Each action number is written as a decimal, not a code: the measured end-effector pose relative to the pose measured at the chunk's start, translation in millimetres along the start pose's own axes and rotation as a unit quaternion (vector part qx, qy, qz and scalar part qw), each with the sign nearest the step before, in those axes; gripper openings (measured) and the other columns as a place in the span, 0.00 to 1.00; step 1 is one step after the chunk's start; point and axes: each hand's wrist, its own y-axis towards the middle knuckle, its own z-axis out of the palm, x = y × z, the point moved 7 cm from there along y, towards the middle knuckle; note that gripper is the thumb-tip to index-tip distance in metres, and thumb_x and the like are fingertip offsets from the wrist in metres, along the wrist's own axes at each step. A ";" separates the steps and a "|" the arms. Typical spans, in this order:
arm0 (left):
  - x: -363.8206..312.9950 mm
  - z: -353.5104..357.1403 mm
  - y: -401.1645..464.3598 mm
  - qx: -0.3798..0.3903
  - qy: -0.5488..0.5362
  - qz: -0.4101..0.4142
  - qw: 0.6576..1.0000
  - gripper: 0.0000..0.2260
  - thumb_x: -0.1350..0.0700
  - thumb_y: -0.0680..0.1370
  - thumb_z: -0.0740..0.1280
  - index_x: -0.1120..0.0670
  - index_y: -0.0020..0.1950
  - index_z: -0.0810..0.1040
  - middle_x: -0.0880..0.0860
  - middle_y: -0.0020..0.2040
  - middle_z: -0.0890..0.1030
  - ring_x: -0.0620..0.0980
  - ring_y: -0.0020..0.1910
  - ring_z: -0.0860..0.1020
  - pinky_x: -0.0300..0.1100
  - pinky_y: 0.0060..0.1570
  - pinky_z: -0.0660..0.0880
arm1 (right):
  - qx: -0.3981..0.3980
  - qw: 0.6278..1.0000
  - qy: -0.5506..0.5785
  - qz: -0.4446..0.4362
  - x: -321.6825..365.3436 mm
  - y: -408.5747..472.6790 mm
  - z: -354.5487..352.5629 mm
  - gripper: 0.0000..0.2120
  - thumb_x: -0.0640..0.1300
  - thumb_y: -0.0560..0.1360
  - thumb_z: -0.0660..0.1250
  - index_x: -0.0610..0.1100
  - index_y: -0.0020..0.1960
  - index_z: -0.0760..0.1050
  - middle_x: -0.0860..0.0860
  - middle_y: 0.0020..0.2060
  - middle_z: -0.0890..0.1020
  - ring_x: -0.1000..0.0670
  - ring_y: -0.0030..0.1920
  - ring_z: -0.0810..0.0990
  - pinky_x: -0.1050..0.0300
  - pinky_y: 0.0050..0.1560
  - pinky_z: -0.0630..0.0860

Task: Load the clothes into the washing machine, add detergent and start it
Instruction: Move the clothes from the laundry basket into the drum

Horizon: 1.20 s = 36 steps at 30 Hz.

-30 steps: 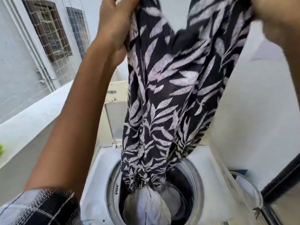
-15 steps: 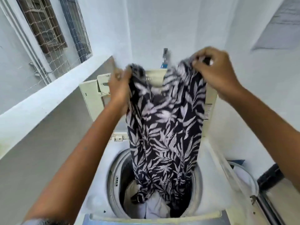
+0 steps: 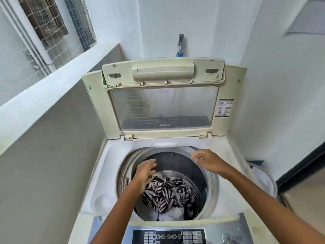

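Both hands are hovering over the mouth of the drum, holding nothing: the left hand (image 3: 145,170) is hanging with fingers loosely spread just above the patterned garment (image 3: 168,193), and the right hand (image 3: 208,162) is floating higher, fingers relaxed and apart, near the back right of the drum rim (image 3: 210,175). The two hands are well apart from each other.

The garment is lying crumpled inside the drum, below and slightly to the right of the left hand, which is clearly the nearer one; the right hand is sitting farther off, up and behind it. Whether the left hand's fingers are touching the cloth cannot be told. Bunched as it is, the garment is showing no real long axis, though the heap is spreading roughly left to right across the drum floor. It is a dark fabric with a pale leaf print, soft and folded over itself, resting on top of white clothes (image 3: 173,215) that are peeking out at the front.

Around this, the washing machine (image 3: 112,173) is standing with its lid (image 3: 163,106) propped upright at the back, and the control panel (image 3: 168,236) is running along the near edge. A tap (image 3: 180,45) is sticking out of the wall behind. No detergent is showing anywhere, so that step is judged not yet done.
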 end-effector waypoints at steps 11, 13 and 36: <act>18.5 79.4 -36.8 0.009 -0.041 0.012 0.999 0.08 0.53 0.81 0.60 0.51 0.54 0.78 0.49 0.51 0.83 0.48 0.48 0.80 0.43 0.51 0.73 | -0.079 0.981 0.177 -0.027 -39.6 -57.5 -9.2 0.08 0.40 0.78 0.62 0.49 0.49 0.80 0.50 0.46 0.83 0.51 0.46 0.82 0.55 0.50 0.77; 13.3 108.3 -45.0 0.035 -0.032 0.023 0.999 0.08 0.54 0.81 0.60 0.52 0.53 0.78 0.49 0.49 0.83 0.47 0.46 0.79 0.42 0.48 0.73 | -0.090 0.975 0.200 -0.016 -59.1 -70.6 -21.6 0.09 0.38 0.78 0.62 0.48 0.48 0.80 0.48 0.44 0.84 0.51 0.43 0.83 0.57 0.46 0.77; 56.1 531.5 61.7 0.194 0.182 -0.084 0.960 0.10 0.58 0.79 0.61 0.50 0.38 0.72 0.49 0.38 0.75 0.47 0.38 0.74 0.44 0.46 0.73 | -0.193 0.864 0.368 0.284 -428.8 -56.7 -186.5 0.09 0.33 0.77 0.60 0.41 0.45 0.78 0.42 0.40 0.82 0.47 0.38 0.79 0.55 0.40 0.74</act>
